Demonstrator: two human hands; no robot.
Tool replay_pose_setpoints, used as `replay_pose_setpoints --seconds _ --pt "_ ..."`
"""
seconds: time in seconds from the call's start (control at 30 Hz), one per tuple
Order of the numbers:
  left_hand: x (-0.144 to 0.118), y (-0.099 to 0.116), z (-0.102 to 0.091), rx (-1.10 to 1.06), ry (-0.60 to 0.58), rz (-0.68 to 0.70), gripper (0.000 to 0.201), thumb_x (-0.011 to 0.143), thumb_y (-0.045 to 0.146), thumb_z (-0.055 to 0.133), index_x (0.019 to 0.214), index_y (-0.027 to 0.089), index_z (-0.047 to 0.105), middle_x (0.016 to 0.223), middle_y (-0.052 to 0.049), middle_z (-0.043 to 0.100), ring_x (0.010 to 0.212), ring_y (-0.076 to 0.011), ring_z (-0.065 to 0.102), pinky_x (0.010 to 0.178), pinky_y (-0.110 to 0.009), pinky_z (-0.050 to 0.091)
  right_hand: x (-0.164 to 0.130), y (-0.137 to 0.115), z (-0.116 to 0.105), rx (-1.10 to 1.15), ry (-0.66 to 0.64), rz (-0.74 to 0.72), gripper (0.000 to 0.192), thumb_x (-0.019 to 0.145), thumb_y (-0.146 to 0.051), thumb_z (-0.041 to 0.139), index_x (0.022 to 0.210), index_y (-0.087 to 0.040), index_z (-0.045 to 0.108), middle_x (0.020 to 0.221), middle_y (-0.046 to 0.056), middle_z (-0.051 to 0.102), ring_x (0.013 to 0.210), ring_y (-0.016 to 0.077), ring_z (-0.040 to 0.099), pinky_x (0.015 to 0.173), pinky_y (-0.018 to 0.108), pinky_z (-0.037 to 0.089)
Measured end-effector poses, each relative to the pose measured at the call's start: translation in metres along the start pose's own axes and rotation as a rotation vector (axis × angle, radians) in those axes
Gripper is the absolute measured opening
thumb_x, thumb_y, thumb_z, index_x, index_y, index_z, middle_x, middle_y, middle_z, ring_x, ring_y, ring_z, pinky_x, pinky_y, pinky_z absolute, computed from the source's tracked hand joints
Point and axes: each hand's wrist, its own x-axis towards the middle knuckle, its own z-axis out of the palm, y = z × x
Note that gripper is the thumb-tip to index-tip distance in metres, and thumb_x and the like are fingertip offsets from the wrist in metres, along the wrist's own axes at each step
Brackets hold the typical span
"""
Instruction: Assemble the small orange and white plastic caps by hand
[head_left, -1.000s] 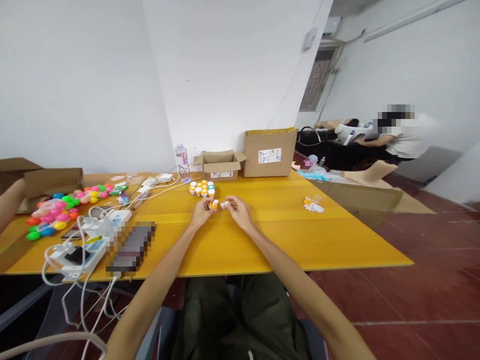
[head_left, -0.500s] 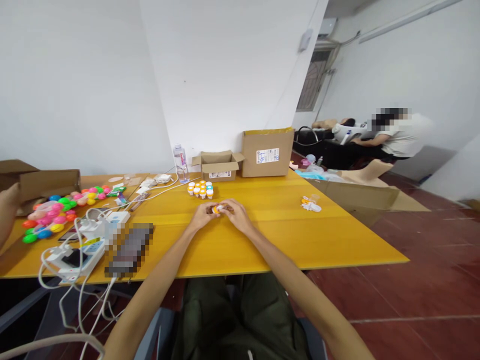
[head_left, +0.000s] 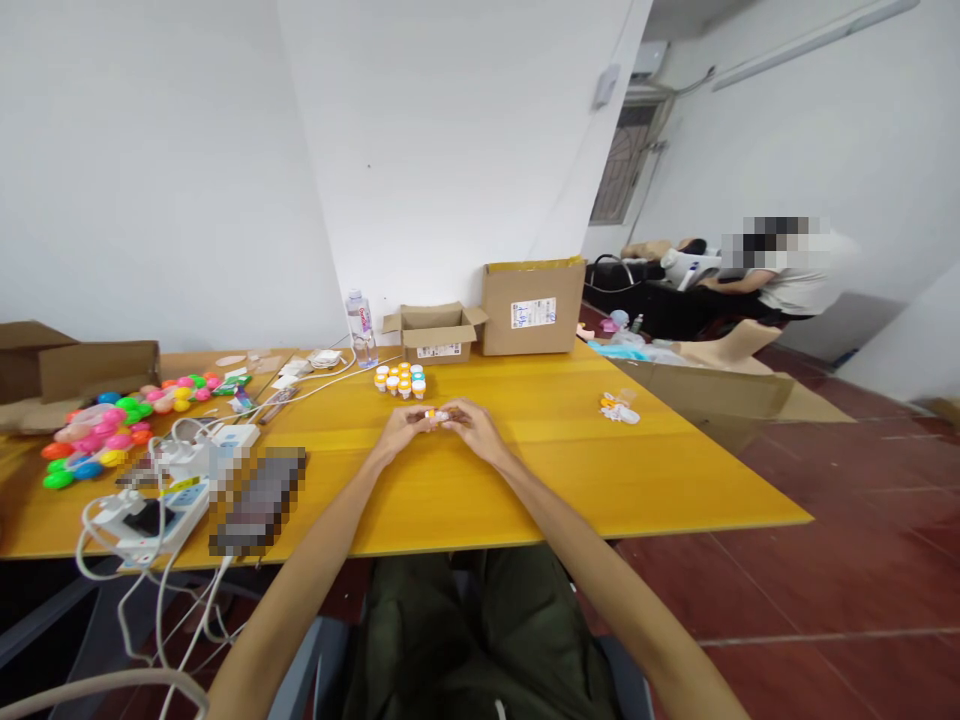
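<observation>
Left hand (head_left: 403, 430) and right hand (head_left: 471, 428) meet mid-tabletop (head_left: 570, 470), fingers pinched together on one small orange-and-white toy (head_left: 436, 415), likely steadying both ends; a cluster (head_left: 401, 379) of like toys waits toward the far edge

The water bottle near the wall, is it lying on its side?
No, the water bottle stands upright on the yellow table, left of the small open cardboard box.
</observation>
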Motion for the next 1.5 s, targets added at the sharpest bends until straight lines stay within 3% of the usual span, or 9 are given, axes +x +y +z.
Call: replay_pose_setpoints --seconds 0.37,0.73,1.0,1.2,1.5 --pt "-0.003 0.006 0.002 0.021 -0.057 -0.033 0.043 0.072 0.058 0.068 0.070 0.015 0.070 0.053 0.000 0.060 0.052 -0.0119 0.055 0.058 -0.025 0.047 -0.001 0.007 -0.001 -0.106 -0.047 -0.179 0.011 0.080 -0.027 0.063 0.087 -0.023 0.069 0.089 0.004 0.068 0.085 0.0198 0.064 0.081 0.034 0.053" --pt "0.000 -0.001 0.003 -0.034 -0.023 -0.035 0.046 0.062 0.047 0.079 0.094 0.015 0.072 0.072 -0.002 0.067 0.064 -0.0127 0.058 0.065 -0.026 0.047 0.001 0.016 -0.004 -0.140 -0.044 -0.024 0.021 0.080 -0.039 0.065 0.091 -0.021 0.071 0.087 0.005 0.074 0.079 0.0201 0.068 0.072 0.032 0.055" --pt "-0.001 0.003 0.002 0.025 -0.075 -0.017 0.040 0.071 0.051 0.071 0.088 0.014 0.072 0.061 -0.001 0.063 0.059 -0.0129 0.057 0.060 -0.025 0.046 -0.001 0.011 -0.003 -0.146 -0.074 0.036 0.027 0.084 -0.043 0.058 0.087 -0.020 0.070 0.072 0.002 0.069 0.063 0.0161 0.062 0.062 0.028 0.051" --pt "0.000 0.003 0.002 0.050 -0.059 0.004 0.045 0.075 0.057 0.064 0.084 0.014 0.071 0.055 0.001 0.059 0.053 -0.0110 0.053 0.057 -0.024 0.044 0.000 0.011 -0.002 -0.108 -0.108 0.002 0.028 0.075 -0.043 0.068 0.092 -0.021 0.067 0.075 0.000 0.067 0.070 0.0160 0.062 0.066 0.028 0.051" --pt "-0.002 0.006 0.003 0.086 -0.074 0.025 0.043 0.075 0.056 0.065 0.083 0.015 0.071 0.056 0.002 0.058 0.054 -0.0113 0.053 0.056 -0.024 0.043 -0.001 0.011 -0.002 -0.130 -0.129 0.035 0.027 0.082 -0.045 0.060 0.086 -0.020 0.068 0.070 0.000 0.065 0.059 0.0140 0.058 0.058 0.026 0.048"
